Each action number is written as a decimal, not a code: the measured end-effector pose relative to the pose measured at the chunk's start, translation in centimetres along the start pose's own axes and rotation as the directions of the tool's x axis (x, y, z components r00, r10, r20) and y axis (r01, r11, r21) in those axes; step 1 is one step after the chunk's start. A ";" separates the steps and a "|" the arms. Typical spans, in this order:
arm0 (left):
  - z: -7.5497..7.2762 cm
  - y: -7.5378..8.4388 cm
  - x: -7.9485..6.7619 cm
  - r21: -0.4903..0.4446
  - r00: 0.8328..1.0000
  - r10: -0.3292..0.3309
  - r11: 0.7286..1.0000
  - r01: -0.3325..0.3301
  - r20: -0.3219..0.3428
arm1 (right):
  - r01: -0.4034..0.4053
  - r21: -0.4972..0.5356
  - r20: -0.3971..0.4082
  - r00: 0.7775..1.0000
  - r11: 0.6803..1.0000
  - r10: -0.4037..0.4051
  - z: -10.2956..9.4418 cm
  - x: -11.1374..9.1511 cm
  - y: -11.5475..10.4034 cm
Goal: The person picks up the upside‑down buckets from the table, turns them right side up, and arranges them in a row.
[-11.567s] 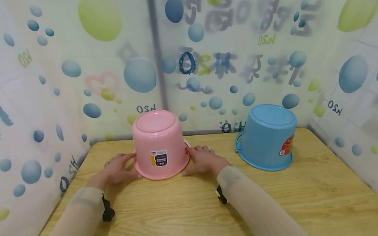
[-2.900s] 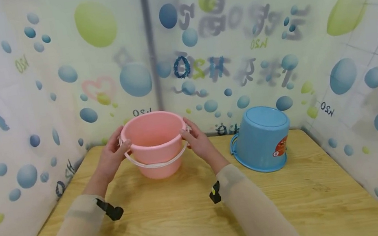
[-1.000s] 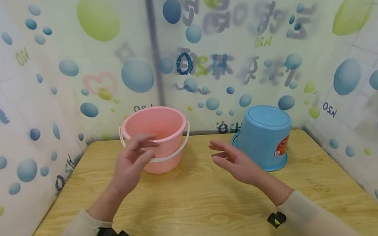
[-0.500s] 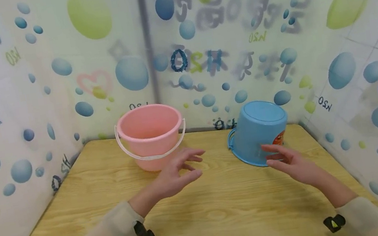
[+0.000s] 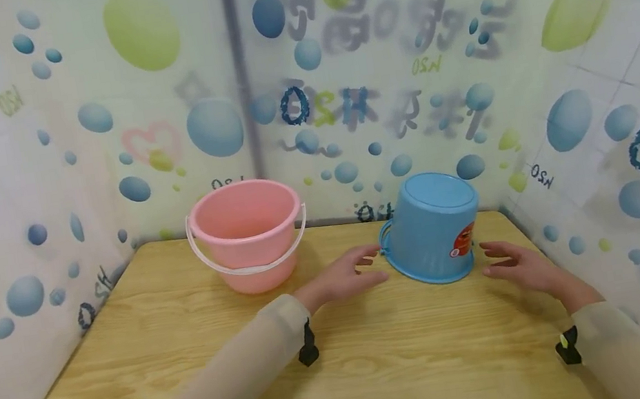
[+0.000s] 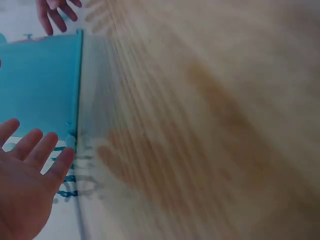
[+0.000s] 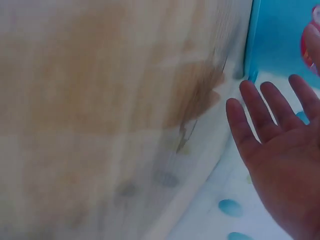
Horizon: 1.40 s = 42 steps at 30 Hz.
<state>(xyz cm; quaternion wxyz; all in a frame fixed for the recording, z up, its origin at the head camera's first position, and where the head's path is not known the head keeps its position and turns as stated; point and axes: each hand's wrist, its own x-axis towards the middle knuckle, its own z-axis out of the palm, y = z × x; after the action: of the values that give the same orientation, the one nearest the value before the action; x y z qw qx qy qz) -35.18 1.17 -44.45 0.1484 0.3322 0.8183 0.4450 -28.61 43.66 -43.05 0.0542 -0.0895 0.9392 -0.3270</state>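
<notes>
An upside-down blue bucket with a red label stands at the back right of the table, its handle folded down at the left. My left hand is just left of it, fingers spread and holding nothing. On the bucket's other side, my right hand has its fingers extended, a small gap from the wall of the bucket. Both wrist views show outstretched fingers near the blue bucket. Upright at the back left is a pink bucket, its white handle hanging across the front.
The wooden table has a glossy top and meets patterned walls at the back and both sides. The right wall rises close beyond my right hand. A black camera mount sits on my left wrist.
The pink bucket was turned from upside down to upright, then released. Both hands moved right from it to either side of the blue bucket, which stayed in place.
</notes>
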 end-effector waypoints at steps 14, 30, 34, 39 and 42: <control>1.4 -1.7 4.5 0.269 0.987 -0.158 0.952 0.144 0.032 | -0.092 -0.014 0.129 0.987 0.996 0.093 0.1 4.5 1.7; 1.0 -0.7 6.2 0.389 0.949 -0.313 0.873 0.294 -0.014 | -0.069 -0.061 0.123 0.989 0.996 0.076 0.3 4.9 0.8; 1.3 -1.0 7.0 0.419 0.938 -0.346 0.847 0.327 -0.031 | -0.073 -0.102 0.127 0.988 0.992 0.086 0.6 5.1 0.5; 1.8 -1.6 8.1 0.427 0.935 -0.348 0.837 0.344 -0.070 | -0.158 -0.093 0.129 0.977 0.983 0.169 0.8 5.3 0.1; 2.2 -1.9 8.5 0.431 0.932 -0.349 0.830 0.355 -0.096 | -0.178 -0.089 0.122 0.974 0.980 0.188 1.0 5.5 0.1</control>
<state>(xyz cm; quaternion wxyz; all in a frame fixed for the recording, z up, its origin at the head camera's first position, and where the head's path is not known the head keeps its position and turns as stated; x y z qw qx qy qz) -41.08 7.58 -46.83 0.1433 0.1976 0.9456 0.2153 -33.82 42.04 -44.13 0.1417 -0.0254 0.9499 -0.2774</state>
